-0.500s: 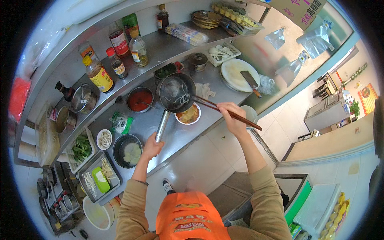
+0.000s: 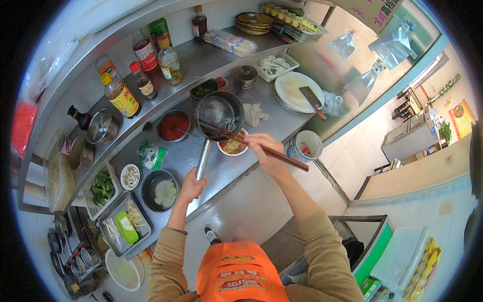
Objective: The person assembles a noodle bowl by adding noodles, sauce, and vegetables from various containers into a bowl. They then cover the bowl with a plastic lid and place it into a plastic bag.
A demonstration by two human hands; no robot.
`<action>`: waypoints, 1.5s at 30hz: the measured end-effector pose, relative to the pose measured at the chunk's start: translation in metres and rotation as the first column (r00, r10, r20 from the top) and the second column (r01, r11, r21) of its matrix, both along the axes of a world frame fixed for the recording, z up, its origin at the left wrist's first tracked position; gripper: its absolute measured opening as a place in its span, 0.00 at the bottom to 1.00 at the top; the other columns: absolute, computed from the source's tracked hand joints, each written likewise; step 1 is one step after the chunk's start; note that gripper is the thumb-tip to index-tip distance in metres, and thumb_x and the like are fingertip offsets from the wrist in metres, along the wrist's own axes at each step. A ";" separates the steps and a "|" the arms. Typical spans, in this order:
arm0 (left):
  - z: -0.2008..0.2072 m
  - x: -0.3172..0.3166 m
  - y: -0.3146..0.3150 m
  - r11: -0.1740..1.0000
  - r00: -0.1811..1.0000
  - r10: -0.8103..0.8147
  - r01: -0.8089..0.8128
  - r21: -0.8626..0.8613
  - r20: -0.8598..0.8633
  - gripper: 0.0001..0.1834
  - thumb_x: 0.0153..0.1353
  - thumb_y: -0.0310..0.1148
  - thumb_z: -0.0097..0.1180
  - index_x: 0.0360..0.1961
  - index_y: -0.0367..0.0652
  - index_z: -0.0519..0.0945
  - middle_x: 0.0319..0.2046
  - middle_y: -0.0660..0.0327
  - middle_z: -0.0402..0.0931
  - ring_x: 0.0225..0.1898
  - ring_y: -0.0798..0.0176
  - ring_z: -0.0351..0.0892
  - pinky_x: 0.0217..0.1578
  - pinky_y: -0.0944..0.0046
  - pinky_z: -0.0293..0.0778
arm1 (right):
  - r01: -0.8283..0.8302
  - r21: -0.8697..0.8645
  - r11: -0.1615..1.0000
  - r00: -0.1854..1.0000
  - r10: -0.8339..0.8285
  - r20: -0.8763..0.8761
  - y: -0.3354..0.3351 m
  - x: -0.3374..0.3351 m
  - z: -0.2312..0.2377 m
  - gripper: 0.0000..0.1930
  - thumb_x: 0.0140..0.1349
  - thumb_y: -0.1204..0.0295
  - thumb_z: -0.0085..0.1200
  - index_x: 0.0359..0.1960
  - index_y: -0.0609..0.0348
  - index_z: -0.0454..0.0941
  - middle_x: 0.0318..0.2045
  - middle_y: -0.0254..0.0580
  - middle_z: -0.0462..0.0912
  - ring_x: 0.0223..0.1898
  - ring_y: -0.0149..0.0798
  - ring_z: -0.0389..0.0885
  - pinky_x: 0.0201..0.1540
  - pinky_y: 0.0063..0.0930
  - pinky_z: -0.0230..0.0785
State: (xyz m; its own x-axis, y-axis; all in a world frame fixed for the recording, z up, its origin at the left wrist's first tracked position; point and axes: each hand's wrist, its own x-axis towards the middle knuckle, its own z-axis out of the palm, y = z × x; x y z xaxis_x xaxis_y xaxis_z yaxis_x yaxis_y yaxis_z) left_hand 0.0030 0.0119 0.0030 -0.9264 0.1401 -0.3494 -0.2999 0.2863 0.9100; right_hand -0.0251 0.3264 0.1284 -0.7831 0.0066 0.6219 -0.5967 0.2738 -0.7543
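My left hand [image 2: 192, 186] is wrapped round the metal handle of a dark pan [image 2: 220, 111], held above the steel counter. A few pale strands, perhaps noodles or sprouts, lie inside the pan on its right. Long brown chopsticks [image 2: 271, 152] are gripped in my right hand [image 2: 269, 153], their tips reaching over the pan's near edge. Under that edge, partly hidden, stands a white bowl [image 2: 245, 149] with brownish-orange food. A pot of red sauce [image 2: 173, 126] with a spoon in it is left of the pan. Nearer my left forearm sits a dark pot [image 2: 159, 190] holding pale slices in liquid.
A shelf [image 2: 186, 54] with several bottles runs above the counter. A cleaver [image 2: 310, 99] lies on a round white board [image 2: 293, 92] at the right. A white bucket [image 2: 307, 146] stands beyond the counter's right end. A tray of ingredients [image 2: 146, 229] is at the near left.
My right hand has moved left and slightly up, bringing the chopsticks' tips further across toward the pan's left. The bucket shows more now. The pan is held in nearly the same place.
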 end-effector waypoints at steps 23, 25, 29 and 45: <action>-0.006 -0.006 0.008 0.797 0.950 -0.121 -0.079 -0.599 -0.286 0.18 0.58 0.31 0.57 0.49 0.41 0.70 0.32 0.37 0.81 0.38 0.29 0.80 0.40 0.33 0.73 | 0.159 -0.048 0.986 0.971 -0.147 0.189 0.018 0.013 -0.073 0.09 0.72 0.75 0.54 0.43 0.70 0.84 0.44 0.50 0.85 0.44 0.39 0.85 0.48 0.29 0.79; -0.008 -0.011 0.007 0.753 0.956 -0.152 -0.053 -0.656 -0.251 0.19 0.59 0.31 0.58 0.50 0.41 0.69 0.32 0.37 0.81 0.38 0.29 0.81 0.40 0.33 0.74 | 0.174 -0.189 0.966 0.950 -0.114 0.291 0.017 0.010 -0.091 0.10 0.73 0.74 0.53 0.44 0.70 0.83 0.45 0.48 0.84 0.44 0.38 0.84 0.49 0.28 0.79; -0.016 -0.021 0.007 0.694 0.953 -0.183 -0.049 -0.718 -0.241 0.21 0.59 0.31 0.59 0.52 0.41 0.69 0.33 0.36 0.82 0.37 0.29 0.82 0.40 0.33 0.75 | 0.227 -0.319 0.920 0.911 -0.084 0.405 0.028 0.020 -0.120 0.13 0.75 0.71 0.51 0.46 0.70 0.83 0.44 0.47 0.83 0.45 0.36 0.84 0.50 0.28 0.80; -0.009 -0.032 0.015 0.608 0.959 -0.213 -0.019 -0.794 -0.186 0.20 0.58 0.30 0.60 0.51 0.40 0.69 0.34 0.37 0.83 0.39 0.31 0.83 0.42 0.36 0.78 | 0.349 -0.020 0.937 0.914 -0.335 0.228 0.034 0.012 -0.119 0.09 0.69 0.72 0.57 0.38 0.67 0.85 0.37 0.47 0.85 0.39 0.40 0.84 0.45 0.30 0.75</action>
